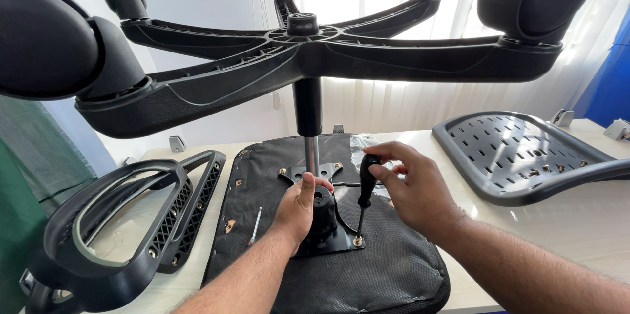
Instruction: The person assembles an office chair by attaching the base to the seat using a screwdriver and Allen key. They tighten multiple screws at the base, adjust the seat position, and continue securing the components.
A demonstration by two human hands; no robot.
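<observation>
black fabric covers the seat (pixel 367 268) lying upside down at the bottom centre of the bench (pixel 577 222). the left hand (pixel 300 208) is clenched around the column (pixel 308 150) where it meets the plate (pixel 341 240). the right hand (pixel 410 186) grips a screwdriver (pixel 365 190), tip on a screw (pixel 357 241) at the plate's corner. the wheeled base (pixel 308 45) spreads across the top. armrests (pixel 125 222) lie lower left, a backrest (pixel 518 156) right, a second screwdriver (pixel 255 225) on the seat.

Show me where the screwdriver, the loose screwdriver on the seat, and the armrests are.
screwdriver (pixel 366 179), head view, on its black handle in the right hand.
loose screwdriver (pixel 255 225), head view, on its thin shaft left of the left hand.
armrests (pixel 141 222), head view, on the near armrest's frame.
</observation>
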